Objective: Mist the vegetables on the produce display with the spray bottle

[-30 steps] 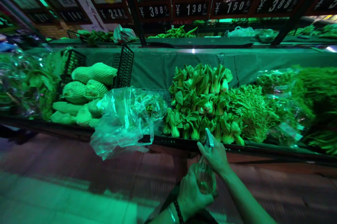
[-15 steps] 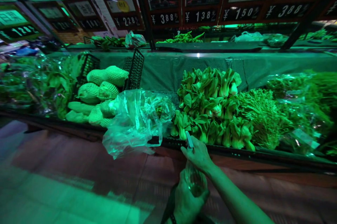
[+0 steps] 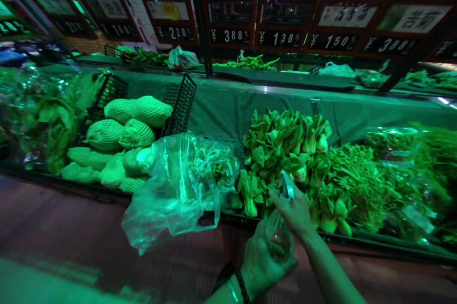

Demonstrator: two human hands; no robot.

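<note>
Gripping a clear spray bottle (image 3: 277, 235) low in the centre-right of the frame, both hands are seen together: the left hand (image 3: 257, 266) is wrapped around the bottle body from below, fingers curled closed on it, a dark bead bracelet (image 3: 242, 285) worn at the wrist; the right hand (image 3: 294, 211) is closed over the neck and top, fingers bent around the pale spray head (image 3: 286, 185), which is pointed up toward the greens. How far the trigger is pressed cannot be told. The bottle is held just in front of the stall's dark front edge (image 3: 357, 240), with the nozzle overlapping the lower part of a pile of bok choy (image 3: 285, 152) at centre right. Just left of the pile a crumpled clear plastic bag (image 3: 178, 190) is draped over the edge, leafy produce visible inside. Further left, net-wrapped vegetables (image 3: 124, 137) are stacked between black wire dividers (image 3: 180, 104). Right of the bok choy a heap of thin-stemmed greens (image 3: 353, 185) is laid, then more bagged greens (image 3: 410, 161) at the far right. Bagged leaves (image 3: 43, 113) are seen at the left edge. Price boards (image 3: 278, 37) with yen figures are hung across the top of the frame, above a back shelf holding green peppers (image 3: 250, 62). Everything is washed in green light.
</note>
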